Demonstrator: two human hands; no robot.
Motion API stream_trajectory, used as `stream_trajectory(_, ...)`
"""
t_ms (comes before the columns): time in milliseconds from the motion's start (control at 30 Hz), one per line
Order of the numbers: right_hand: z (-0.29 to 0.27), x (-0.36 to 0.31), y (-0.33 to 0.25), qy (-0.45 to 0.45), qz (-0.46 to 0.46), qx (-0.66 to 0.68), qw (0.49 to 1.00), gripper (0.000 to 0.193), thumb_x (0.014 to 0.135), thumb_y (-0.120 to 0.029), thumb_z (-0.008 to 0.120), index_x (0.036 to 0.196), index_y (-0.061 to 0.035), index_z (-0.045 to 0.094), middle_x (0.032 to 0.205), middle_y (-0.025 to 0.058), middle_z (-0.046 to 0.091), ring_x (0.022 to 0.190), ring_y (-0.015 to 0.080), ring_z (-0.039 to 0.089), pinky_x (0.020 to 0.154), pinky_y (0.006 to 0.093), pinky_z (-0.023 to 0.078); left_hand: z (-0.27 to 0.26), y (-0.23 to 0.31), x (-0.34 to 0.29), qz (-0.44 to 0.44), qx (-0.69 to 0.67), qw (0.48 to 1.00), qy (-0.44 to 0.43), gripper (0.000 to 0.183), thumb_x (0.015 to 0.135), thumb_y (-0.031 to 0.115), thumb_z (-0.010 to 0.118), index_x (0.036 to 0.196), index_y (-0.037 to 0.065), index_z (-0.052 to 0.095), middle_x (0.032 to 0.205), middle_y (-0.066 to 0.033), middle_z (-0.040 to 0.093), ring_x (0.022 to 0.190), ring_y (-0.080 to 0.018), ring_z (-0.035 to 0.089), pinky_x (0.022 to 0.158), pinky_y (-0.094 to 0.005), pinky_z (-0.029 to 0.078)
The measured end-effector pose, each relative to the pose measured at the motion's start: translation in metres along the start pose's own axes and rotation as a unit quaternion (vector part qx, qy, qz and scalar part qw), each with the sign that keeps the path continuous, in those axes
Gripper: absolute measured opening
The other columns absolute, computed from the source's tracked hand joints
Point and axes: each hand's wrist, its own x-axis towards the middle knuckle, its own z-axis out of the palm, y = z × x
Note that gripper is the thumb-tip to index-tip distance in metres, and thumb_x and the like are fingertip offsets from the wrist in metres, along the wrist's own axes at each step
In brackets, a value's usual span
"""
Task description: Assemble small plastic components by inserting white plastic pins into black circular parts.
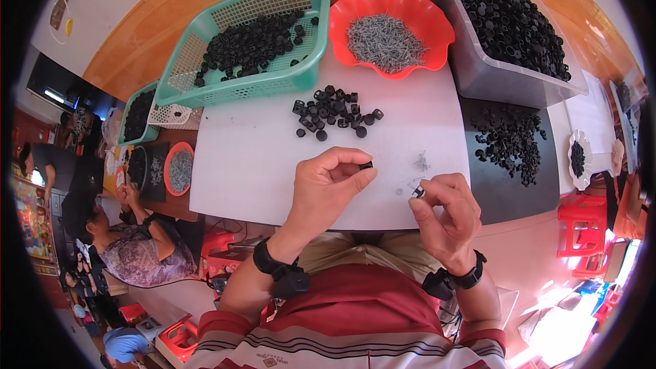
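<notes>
My left hand (320, 184) pinches a small round black plastic piece (367, 165) between thumb and fingertips, above the white work surface. To the right, my right hand (451, 217) is closed on another small black part (417, 193) with a bright, light-coloured spot; fine metal bits show beside it, and I cannot tell whether they are held. Just beyond that hand lies a little heap of grey screws (422, 162). Several loose black plastic parts (335, 111) form a pile farther off, past my left hand.
Along the back stand a green basket (273, 87) of black parts, a red scalloped bowl (441, 34) of screws and a clear bin (502, 90) full of black pieces. Black rings (509, 143) cover part of a dark board at right. Another person (147, 249) works at left.
</notes>
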Motion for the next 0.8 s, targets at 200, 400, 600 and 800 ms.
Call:
stream_trajectory(200,0.004,0.003,0.002,-0.003,-0.01,0.009,1.0,0.031,0.084,0.003,0.081,0.112,0.0012,0.068,0.094,0.0135,0.066,0.065,0.0157,0.065,0.058,0.0275,0.052,-0.002,0.004,-0.002,-0.091,-0.181,0.979,-0.025,0.02,0.101,0.01,0.069,0.115,-0.004,0.07,0.109,-0.0115,0.073,0.098,-0.0206,0.074,0.091,-0.0346,0.062)
stream_trajectory(400,0.01,0.007,0.001,-0.009,-0.006,0.026,1.0,0.032,0.083,0.004,0.081,0.112,0.0017,0.069,0.095,0.0135,0.066,0.064,0.0157,0.065,0.057,0.0276,0.052,-0.007,0.001,-0.003,-0.153,-0.303,0.939,-0.045,0.021,0.101,0.009,0.066,0.12,-0.001,0.067,0.115,-0.0153,0.073,0.103,-0.0256,0.075,0.096,-0.0397,0.062)
stream_trajectory(600,0.017,0.01,-0.004,-0.014,0.006,0.03,0.999,0.031,0.082,0.004,0.082,0.111,0.0011,0.07,0.094,0.0124,0.066,0.063,0.014,0.064,0.054,0.0265,0.052,-0.006,0.006,-0.004,-0.204,-0.396,0.894,-0.045,0.014,0.102,0.008,0.065,0.115,0.003,0.066,0.122,-0.0166,0.071,0.111,-0.0261,0.072,0.1,-0.0387,0.061)
stream_trajectory(800,0.023,0.014,-0.007,-0.015,0.005,0.027,1.0,0.03,0.082,0.003,0.082,0.11,-0.0001,0.071,0.095,0.0111,0.067,0.063,0.0143,0.065,0.053,0.027,0.052,-0.003,0.004,-0.009,-0.229,-0.436,0.868,-0.058,0.013,0.102,0.008,0.065,0.115,0.005,0.066,0.123,-0.0137,0.071,0.115,-0.0246,0.071,0.102,-0.037,0.059)
